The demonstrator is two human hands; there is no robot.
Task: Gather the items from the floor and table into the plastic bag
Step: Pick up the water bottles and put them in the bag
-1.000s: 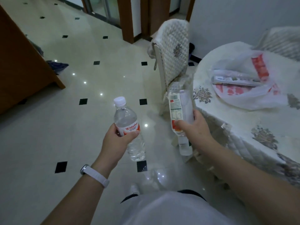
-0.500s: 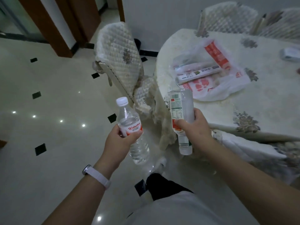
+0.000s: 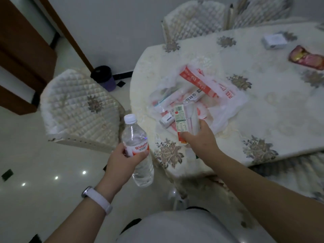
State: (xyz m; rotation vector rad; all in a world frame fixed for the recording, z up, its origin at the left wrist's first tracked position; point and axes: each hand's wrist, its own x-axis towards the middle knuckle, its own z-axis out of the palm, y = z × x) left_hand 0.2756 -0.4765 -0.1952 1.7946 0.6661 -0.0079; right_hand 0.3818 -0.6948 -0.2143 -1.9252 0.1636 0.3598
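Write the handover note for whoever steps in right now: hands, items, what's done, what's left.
Left hand: shut on a capped water bottle, held upright beside the table's edge.
Right hand: shut on a second bottle, held cap down over the table, just short of the plastic bag.
The bag lies flat on the table with long boxes already in it.
Done: both bottles are picked up and carried to the table.
Left: put both bottles in the bag, then the white box and the red packet at the far end of the table.
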